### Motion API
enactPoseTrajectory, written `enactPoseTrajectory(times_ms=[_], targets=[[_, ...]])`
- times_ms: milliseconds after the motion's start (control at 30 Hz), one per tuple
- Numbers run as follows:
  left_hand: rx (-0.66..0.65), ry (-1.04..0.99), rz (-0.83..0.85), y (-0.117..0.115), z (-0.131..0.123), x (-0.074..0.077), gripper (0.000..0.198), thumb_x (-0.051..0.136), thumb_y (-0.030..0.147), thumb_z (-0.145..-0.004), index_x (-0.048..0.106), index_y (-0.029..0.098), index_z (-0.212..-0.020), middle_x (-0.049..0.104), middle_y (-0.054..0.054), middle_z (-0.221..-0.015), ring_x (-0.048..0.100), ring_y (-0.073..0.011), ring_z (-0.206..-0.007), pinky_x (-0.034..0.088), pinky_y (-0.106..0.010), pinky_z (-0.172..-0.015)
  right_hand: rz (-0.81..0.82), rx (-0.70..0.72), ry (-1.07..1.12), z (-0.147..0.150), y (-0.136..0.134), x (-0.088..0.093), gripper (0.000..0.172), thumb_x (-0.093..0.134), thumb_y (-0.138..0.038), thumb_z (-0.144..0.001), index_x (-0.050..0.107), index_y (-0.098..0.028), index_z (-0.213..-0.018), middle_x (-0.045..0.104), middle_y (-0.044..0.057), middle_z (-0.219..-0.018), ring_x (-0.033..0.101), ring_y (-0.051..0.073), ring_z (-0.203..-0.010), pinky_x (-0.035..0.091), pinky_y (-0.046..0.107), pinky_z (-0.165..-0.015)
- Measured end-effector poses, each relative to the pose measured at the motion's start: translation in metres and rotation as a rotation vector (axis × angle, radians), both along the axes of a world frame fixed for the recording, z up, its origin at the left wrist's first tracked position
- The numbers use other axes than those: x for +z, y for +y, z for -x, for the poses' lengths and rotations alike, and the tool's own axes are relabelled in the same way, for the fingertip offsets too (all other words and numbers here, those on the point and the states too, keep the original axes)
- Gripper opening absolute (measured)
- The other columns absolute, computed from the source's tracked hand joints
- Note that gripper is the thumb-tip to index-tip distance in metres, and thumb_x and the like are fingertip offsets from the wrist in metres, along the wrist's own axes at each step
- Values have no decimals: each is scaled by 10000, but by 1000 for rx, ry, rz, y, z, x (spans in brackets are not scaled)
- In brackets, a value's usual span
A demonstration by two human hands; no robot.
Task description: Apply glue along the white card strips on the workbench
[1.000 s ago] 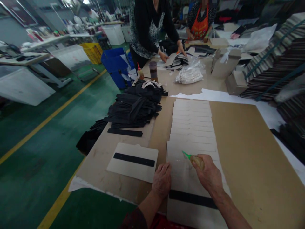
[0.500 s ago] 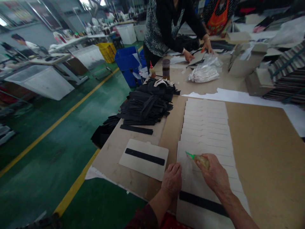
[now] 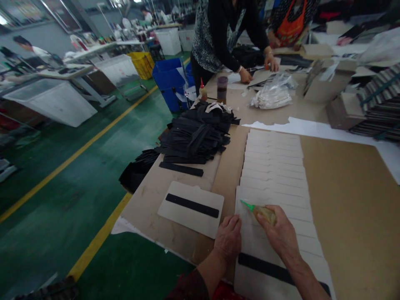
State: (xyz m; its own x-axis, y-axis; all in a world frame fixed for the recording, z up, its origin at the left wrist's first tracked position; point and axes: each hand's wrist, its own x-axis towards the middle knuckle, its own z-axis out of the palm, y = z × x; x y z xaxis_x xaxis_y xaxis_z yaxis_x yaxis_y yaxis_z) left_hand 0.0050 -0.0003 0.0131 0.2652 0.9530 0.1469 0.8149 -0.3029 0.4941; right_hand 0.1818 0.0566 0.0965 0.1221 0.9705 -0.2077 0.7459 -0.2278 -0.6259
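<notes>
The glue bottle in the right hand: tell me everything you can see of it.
The glue bottle is small and looks like soft translucent plastic with amber contents, ending in a green pointed nozzle. The right hand wraps its body, so most of it is hidden. It lies tilted low, nozzle pointing left and slightly away, with its tip at or just above a pale card in the fanned row of cards. Whether the tip touches the card cannot be told.

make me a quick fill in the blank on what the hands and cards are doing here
1. The right hand holds a glue bottle whose nozzle is ____ in colour.
2. The left hand rests flat at the ____ edge of the overlapping row of white cards.
3. The single card lying apart bears one ____ strip.

Missing words: green; left; black
</notes>
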Motion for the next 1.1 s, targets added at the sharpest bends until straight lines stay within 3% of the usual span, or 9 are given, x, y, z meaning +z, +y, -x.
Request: enactPoseTrajectory(times_ms=[167, 300, 533, 700, 867, 1100], targets=[[19, -21, -4, 0, -1, -3, 386, 464, 78, -827, 585, 128, -1190, 631, -127, -1240, 547, -279, -1106, 517, -446, -987, 0, -137, -69, -22, -12, 0, 454, 516, -614, -815, 577, -251, -1080, 638, 45, -1082, 616, 246, -908, 455, 365, -777], [32, -57, -11, 0, 1, -1, 419, 438, 64, -836, 558, 137, -1231, 627, -125, -1235, 554, -268, -1110, 520, -447, -986, 15, -171, -18, -23, -11, 3, 497, 530, -652, -793, 586, -247, -1076, 650, 41, -1033, 615, 237, -873, 459, 358, -766], [102, -111, -33, 1, -1, 11, 355, 418, 69, -883, 544, 166, -1200, 627, -102, -1143, 566, -218, -1057, 540, -401, -948, -160, -27, 38, 4, 23, -5, 386, 511, -544, -856, 557, -233, -1080, 618, 49, -1087, 608, 223, -938, 463, 343, -783], [182, -95, -46, 25, -10, 16, 310, 422, 55, -874, 569, 176, -1119, 627, -96, -1113, 563, -220, -1061, 535, -417, -957, -143, 94, -37, 7, 36, -8, 301, 464, -456, -889, 552, -235, -1073, 611, 53, -1088, 613, 222, -911, 458, 341, -725], [205, -67, -72, 52, -10, 5, 368, 446, 4, -807, 596, 173, -1097, 653, -95, -1093, 580, -235, -1046, 556, -434, -927, -135, 119, -85, 1, 39, -5, 268, 450, -437, -920, 539, -242, -1081, 602, 47, -1080, 620, 226, -915, 447, 330, -686], [194, -73, -108, 52, -4, -8, 349, 473, 16, -823, 605, 183, -1100, 673, -76, -1108, 591, -220, -1055, 554, -404, -946, -136, 240, -140, 8, 44, -6, 194, 441, -354, -951, 529, -235, -1077, 576, 49, -1062, 620, 204, -874, 406, 290, -619]])
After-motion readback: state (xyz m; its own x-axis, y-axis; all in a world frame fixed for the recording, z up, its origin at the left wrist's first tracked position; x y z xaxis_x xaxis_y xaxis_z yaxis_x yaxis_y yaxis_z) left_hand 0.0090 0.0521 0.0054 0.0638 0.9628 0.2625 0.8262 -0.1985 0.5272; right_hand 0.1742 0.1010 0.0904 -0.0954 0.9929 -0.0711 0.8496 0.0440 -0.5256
